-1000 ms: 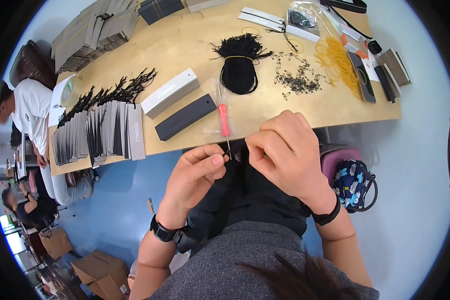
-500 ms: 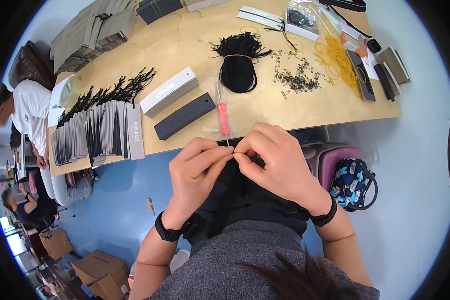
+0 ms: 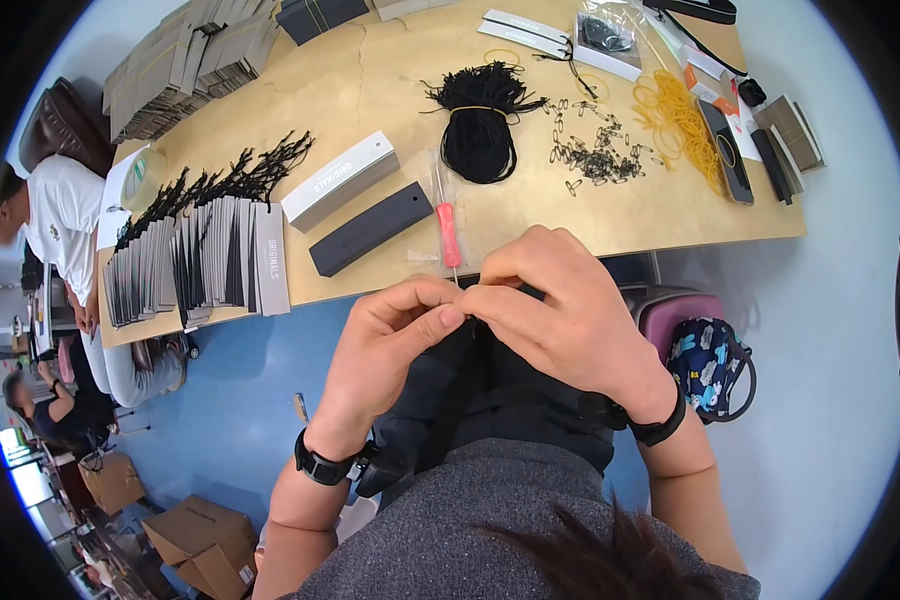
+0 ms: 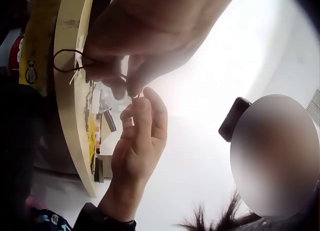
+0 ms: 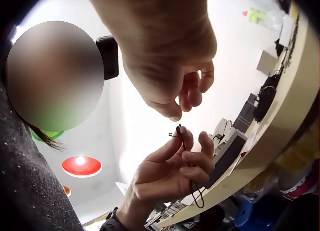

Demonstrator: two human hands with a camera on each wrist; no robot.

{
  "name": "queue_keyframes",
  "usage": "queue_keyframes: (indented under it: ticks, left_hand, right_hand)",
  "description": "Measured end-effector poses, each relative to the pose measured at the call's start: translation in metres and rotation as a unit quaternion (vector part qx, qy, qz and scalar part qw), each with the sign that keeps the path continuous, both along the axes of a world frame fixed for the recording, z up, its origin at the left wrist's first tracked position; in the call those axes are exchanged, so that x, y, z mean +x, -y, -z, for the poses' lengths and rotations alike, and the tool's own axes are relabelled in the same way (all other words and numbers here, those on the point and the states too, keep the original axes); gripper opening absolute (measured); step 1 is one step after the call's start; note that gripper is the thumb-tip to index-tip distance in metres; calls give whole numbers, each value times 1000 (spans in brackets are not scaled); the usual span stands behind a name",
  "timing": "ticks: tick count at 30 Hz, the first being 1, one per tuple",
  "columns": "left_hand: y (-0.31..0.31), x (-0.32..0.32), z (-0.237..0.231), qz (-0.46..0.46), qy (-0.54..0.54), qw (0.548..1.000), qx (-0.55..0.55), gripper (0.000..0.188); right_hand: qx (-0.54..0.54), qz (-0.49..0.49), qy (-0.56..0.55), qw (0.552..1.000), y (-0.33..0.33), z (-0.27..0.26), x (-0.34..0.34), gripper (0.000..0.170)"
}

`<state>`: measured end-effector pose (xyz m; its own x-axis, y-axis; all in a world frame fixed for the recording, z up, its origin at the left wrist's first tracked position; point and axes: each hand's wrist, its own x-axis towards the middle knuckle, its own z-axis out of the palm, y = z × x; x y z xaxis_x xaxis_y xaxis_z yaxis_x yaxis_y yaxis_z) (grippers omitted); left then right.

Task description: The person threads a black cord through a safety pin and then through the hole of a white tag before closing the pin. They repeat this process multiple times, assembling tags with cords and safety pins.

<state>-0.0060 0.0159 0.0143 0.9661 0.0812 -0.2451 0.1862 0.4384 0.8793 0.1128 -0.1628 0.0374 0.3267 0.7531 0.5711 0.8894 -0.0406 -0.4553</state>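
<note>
The person holds a thin dark cord [image 4: 68,50] out in front of the counter [image 3: 370,292], the fingers of both hands meeting just off its near edge. The left hand [image 3: 385,342] pinches the cord near one end between thumb and finger, its loop hanging free and a small metal pin [image 5: 173,134] showing beside the pinch. The right hand [image 3: 570,312] has its fingers curled narrow, their tips next to that end; whether they grip the cord cannot be told. The likeliest trouble is the end slipping, since so little stands clear of the left fingers and the tips crowd and hide it. If that pinch loosens, the pin could drop to the floor. The red-handled tool [image 3: 448,236] also points its shaft over the edge just beside the fingers, so a careless pull might catch the loop or jab a fingertip.
</note>
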Motion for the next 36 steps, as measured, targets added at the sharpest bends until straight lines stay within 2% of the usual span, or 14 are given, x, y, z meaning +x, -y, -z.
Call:
queue_keyframes:
  ticks: [5, 10, 11, 13, 14, 16, 17, 19, 22, 23, 25, 28, 31, 36]
  left_hand:
    - [-3, -3, 0, 9, -12, 1000, -7, 13]
    - [3, -1, -9, -3, -16, 984, 177, 9]
    - [3, -1, -10, -3, -16, 984, 177, 9]
    - [3, -1, -11, 4, 34, 944, 328, 7]
    - [4, -1, -11, 4, 34, 944, 328, 7]
    - [8, -2, -9, -23, 73, 884, 462, 9]
    - [11, -3, -6, -23, 73, 884, 462, 9]
    - [17, -2, 0, -95, 132, 835, 525, 10]
    - [19, -1, -5, -100, 98, 843, 520, 8]
    - [17, -1, -3, -100, 96, 843, 520, 8]
    - [10, 0, 6, -79, 41, 938, 335, 6]
    - [5, -1, 9, -68, 19, 965, 253, 4]
    - [5, 0, 10, -72, 24, 978, 196, 7]
    - [5, -3, 3, -64, 30, 972, 226, 6]
  right_hand:
    - [-35, 2, 10, 999, 0, -1, -4, 18]
    - [-30, 4, 31, 999, -1, 4, -5, 15]
    - [-34, -4, 60, 998, -2, 7, -3, 15]
    - [-40, -13, 88, 995, -5, 12, -2, 16]
    - [-45, -16, 92, 995, -7, 14, -2, 17]
    - [-51, -20, 97, 994, -12, 19, -2, 17]
    - [-56, -16, 89, 994, -14, 22, -1, 17]
    - [-62, -14, 80, 995, -14, 24, 0, 17]
    - [-81, -3, 29, 996, -11, 24, 1, 22]
    - [-39, 31, 19, 999, -12, 23, 0, 23]
    - [4, 64, 10, 998, -10, 19, -4, 24]
    - [19, 61, -14, 998, -6, 15, -14, 19]
    - [21, 65, 4, 998, -7, 18, -16, 20]
    - [9, 63, -8, 998, -8, 20, -16, 19]
